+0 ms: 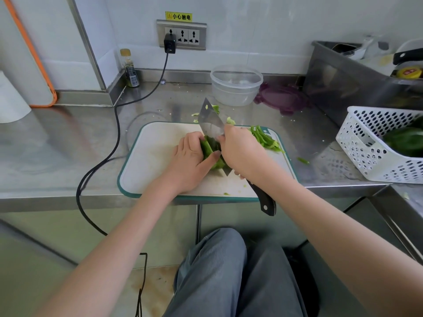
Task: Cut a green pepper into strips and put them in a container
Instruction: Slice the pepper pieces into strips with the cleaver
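Pepper [211,154] is what this moment turns on: a green piece lies near the middle of the cutting board [151,156], which sits at the front edge of the steel surface [68,138]. That surface also carries a white basket [366,143] at the right holding more dark green peppers, and a clear container [235,85] set well back from the board, with a purple lid [282,99] just beside it. No strips can be seen in the container, so the filling part looks not yet begun. On the board the cleaver [210,125] stands edge-down across the pepper piece, blade tilted away from the person. The right hand [243,152] is closed tight around the cleaver high up, where blade meets handle, and the dark handle end juts out below the wrist. The left hand [191,160] presses the pepper flat, fingers curled on it and thumb lying right against the blade's side. A pile of cut strips [265,139] rests at the board's far right corner, and a few green scraps lie on the surface beyond the board. The step in hand looks like slicing, partway through. The next stroke seems to call for sliding the left fingers back a little from the blade and bringing the edge straight down, keeping the thumb clear.
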Demonstrator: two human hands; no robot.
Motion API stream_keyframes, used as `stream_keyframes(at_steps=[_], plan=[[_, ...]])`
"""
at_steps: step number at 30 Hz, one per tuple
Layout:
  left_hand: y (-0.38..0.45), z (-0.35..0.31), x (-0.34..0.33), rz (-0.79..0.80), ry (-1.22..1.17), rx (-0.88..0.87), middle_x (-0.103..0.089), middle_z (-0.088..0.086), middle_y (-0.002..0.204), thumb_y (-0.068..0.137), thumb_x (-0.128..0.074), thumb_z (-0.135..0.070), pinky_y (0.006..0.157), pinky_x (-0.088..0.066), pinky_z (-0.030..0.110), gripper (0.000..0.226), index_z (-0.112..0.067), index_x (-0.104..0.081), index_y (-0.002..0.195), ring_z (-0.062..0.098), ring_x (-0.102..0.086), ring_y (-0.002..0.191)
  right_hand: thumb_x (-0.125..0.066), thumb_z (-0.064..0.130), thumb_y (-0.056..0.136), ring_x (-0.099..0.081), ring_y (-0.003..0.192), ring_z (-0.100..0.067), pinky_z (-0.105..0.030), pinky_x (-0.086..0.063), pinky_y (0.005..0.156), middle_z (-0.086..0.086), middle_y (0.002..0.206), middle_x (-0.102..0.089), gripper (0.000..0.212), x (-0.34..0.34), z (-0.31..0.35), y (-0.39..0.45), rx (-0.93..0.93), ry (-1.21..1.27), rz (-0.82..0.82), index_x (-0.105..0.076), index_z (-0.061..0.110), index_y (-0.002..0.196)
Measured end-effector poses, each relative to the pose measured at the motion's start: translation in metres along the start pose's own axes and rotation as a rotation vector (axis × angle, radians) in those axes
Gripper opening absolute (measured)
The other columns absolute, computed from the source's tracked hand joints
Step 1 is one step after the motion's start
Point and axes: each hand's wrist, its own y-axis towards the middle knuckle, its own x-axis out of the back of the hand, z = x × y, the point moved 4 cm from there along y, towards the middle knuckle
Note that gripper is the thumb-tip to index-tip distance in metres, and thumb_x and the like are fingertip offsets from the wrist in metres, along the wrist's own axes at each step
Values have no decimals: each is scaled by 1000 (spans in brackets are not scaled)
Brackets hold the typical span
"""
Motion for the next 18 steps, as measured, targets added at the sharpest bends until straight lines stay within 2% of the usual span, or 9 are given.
stream_keyframes(at_steps=[3, 6, 9, 12, 14, 18], plan=[[0, 0, 0, 3, -2, -10, -33, -3, 106, 72, -21, -64, 82, -19, 22, 53, -21, -25, 102, 11, -28, 96, -43, 5, 95, -49, 56, -24, -27, -36, 38, -5, 68, -41, 22, 0, 0, 2, 7, -37, 2, -45, 4, 117], [-1, -1, 1, 6, -18, -18, -33, -3, 103, 72, -23, -62, 82, -21, 23, 51, -19, -27, 101, 12, -30, 95, -47, 7, 94, -37, 49, -18, -27, -28, 35, -10, 91, -55, 25, -3, 6, 6, 22, -186, 61, -43, 7, 119], [-1, -2, 1, 13, -55, -19, -33, -3, 100, 72, -26, -60, 79, -20, 21, 51, -17, -29, 100, 11, -29, 93, -47, 6, 94, -41, 54, -17, -25, -29, 30, -6, 90, -48, 23, -4, 11, 8, 48, -237, 63, -44, 6, 117], [-1, -2, 2, 20, -84, -9, -34, -3, 99, 74, -30, -57, 79, -22, 22, 48, -17, -29, 99, 10, -29, 92, -45, 2, 93, -56, 79, -23, -28, -39, 51, -8, 99, -52, 24, -1, 17, 9, 67, -206, 53, -47, 4, 117], [-2, -2, 3, 28, -97, 9, -34, -2, 100, 75, -32, -54, 81, -24, 24, 44, -17, -29, 98, 10, -29, 92, -42, 1, 93, -58, 97, -28, -32, -39, 62, -12, 108, -56, 24, 1, 22, 11, 66, -146, 27, -47, 4, 117], [-4, -6, 6, 21, -80, 22, -34, 0, 100, 69, -25, -59, 81, -23, 24, 51, -16, -28, 96, 12, -29, 94, -41, 3, 93, -55, 106, -31, -33, -39, 70, -13, 114, -55, 26, 1, 30, 13, 85, -139, -10, -47, 4, 118]])
